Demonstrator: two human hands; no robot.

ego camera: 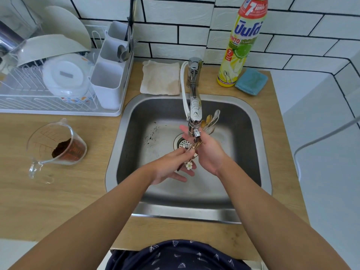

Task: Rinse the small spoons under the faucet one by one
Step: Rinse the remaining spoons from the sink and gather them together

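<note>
Over the steel sink (251, 145), my right hand (209, 151) grips a bundle of several small gold spoons (211, 121); their bowls fan out up and to the right of the faucet (194, 106). My left hand (171, 166) pinches the handle end of one small spoon, which carries a white flower charm (189, 165), just below the bundle. Both hands sit close under the faucet's nozzle (197, 133), above the drain (182, 143). I cannot make out a stream of water.
Left of the sink, a white dish rack (48, 106) holds bowls, a lid and a cutlery caddy (109, 82). A glass measuring jug with coffee grounds (58, 147) lies on the wooden counter. Behind the sink sit a folded cloth (160, 77), a dish-soap bottle (241, 45) and a blue sponge (251, 81).
</note>
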